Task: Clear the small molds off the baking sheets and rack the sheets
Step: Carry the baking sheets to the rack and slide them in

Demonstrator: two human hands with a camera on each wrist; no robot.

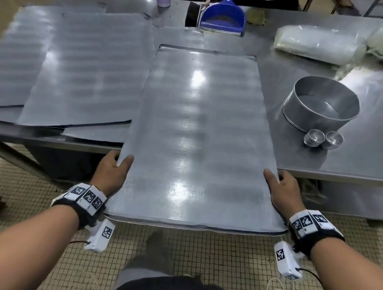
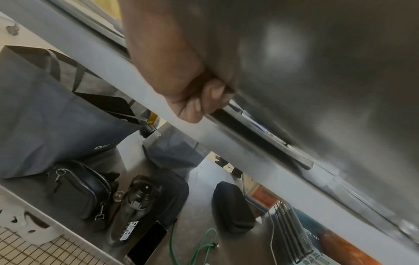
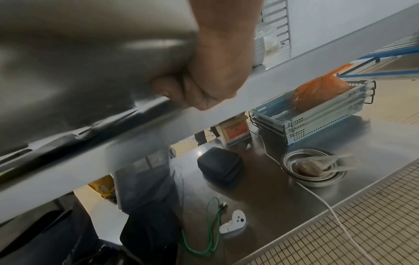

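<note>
Where the head view looks down, item one: baking sheet [image 1: 201,131], large, flat, bare metal, no molds left on it. Its far part lies on the steel table [image 1: 359,165]; its near end overhangs the table edge toward the person. Left hand [image 1: 110,172] grips the left long edge, thumb on top; right hand [image 1: 284,191] grips the right long edge likewise. Small molds [image 1: 323,138], stacked, stand on the table to the right, just beside a round metal tin [image 1: 323,106]. More sheets [image 1: 76,68] lie overlapped to the left.

Left wrist view: left fingers [image 2: 204,102] curl under the sheet's rim, closed on it; the dark underside of the sheet fills the upper right. Bags sit on the lower shelf [image 2: 204,179].

Right wrist view: right fingers [image 3: 167,89] curl under the opposite rim, holding it. A tray rack [image 3: 276,26] shows faintly behind.

Handling, as judged: thin and stiff, probably light for its span but awkward; smooth metal, likely slippery, and the rim may be sharp. Best held as now, at both long edges near the balance point and kept level. It should not break, though a knock against the rack could dent it.
</note>
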